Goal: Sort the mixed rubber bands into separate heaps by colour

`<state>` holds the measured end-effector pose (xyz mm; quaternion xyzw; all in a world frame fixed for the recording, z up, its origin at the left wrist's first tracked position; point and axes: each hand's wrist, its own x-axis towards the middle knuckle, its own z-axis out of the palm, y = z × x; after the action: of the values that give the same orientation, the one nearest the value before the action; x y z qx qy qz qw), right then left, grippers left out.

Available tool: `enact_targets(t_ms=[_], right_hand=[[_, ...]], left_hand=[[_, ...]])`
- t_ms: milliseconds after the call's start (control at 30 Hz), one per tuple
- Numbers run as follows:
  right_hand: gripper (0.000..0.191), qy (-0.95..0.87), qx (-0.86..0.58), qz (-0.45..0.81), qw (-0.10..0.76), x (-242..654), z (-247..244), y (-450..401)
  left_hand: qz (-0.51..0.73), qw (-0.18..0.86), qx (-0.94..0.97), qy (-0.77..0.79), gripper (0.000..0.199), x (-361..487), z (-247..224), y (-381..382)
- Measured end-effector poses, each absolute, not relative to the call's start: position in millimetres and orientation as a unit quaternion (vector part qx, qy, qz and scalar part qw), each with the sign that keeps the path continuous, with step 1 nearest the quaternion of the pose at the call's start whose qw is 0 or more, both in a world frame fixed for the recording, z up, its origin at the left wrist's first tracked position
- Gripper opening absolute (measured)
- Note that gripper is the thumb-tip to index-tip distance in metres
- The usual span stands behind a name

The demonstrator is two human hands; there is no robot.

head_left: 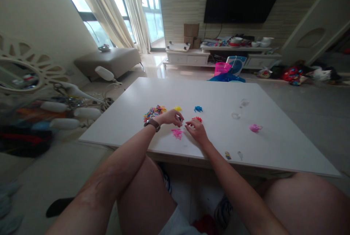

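My left hand (171,117), with a brown-strapped watch (153,124) on its wrist, hovers low over the white table with curled fingers. Something small and dark shows at its fingertips; what it is cannot be made out. My right hand (197,131) faces it, fingers slightly apart with nothing visible in them, close to a pile of small red pieces (197,119). Below lies a pink pile (177,134). Yellow pieces (177,108) and a blue pile (198,109) sit beyond the hands. A larger mixed-colour pile (154,112) lies beside my left wrist.
On the right of the table (279,143) are a pink round object (255,128) and two clear pieces, one a small clear ring (235,116). Near the front edge lies a small yellow figure (228,155). A pink basket (222,68) stands past the far edge.
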<state>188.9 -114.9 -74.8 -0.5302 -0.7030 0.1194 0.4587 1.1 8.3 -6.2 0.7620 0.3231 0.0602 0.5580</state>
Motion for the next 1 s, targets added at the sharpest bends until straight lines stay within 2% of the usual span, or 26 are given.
enact_targets(t_ms=[100, 267, 533, 700, 800, 1000], right_hand=[[0.014, -0.706, -0.524, 0.13, 0.459, 189, -74, -116], [0.01, -0.716, -0.516, 0.131, 0.452, 189, -75, -116], [0.01, -0.713, -0.508, 0.125, 0.467, 189, -71, -119], [0.013, -0.667, -0.543, 0.07, 0.505, 187, -71, -121], [0.012, -0.607, -0.585, 0.028, 0.537, 196, -72, -119], [0.015, -0.533, -0.672, -0.015, 0.514, 247, -75, -89]], left_hand=[[0.054, 0.57, 0.76, 0.308, 0.041, 8, -7, 5], [0.038, 0.581, 0.756, 0.299, 0.04, 15, -4, 1], [0.038, 0.584, 0.754, 0.297, 0.049, 14, -3, -1], [0.07, 0.573, 0.759, 0.301, 0.034, 10, -5, 5], [0.096, 0.568, 0.757, 0.309, 0.032, 7, -7, 9], [0.105, 0.548, 0.775, 0.296, 0.025, 3, -9, 16]])
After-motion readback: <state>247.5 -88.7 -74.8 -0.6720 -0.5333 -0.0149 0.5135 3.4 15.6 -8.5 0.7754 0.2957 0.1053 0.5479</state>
